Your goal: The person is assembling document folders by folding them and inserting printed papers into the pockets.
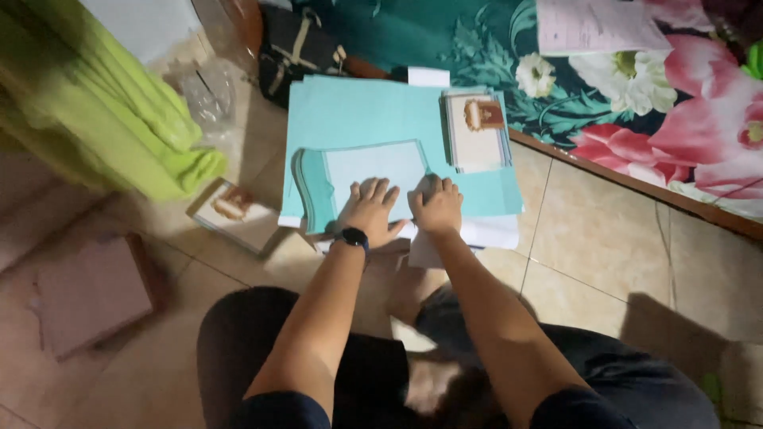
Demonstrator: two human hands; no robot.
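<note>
Head view: both hands are pressed flat on a stack of cut card sheets [362,179].
Left grip: left hand [370,210], fingers spread, nothing clasped, palm laid on the sheets' near edge.
Right grip: right hand [436,205], fingers curled loosely, pressed on the sheets' right corner.
Edges: the sheets lie on a teal paper pile [358,111], close to its near edge.
Open room: bare floor tiles [604,254] are seen to the right.
Surroundings: a flowered bed [675,103] behind, green cloth [103,111] left.
</note>
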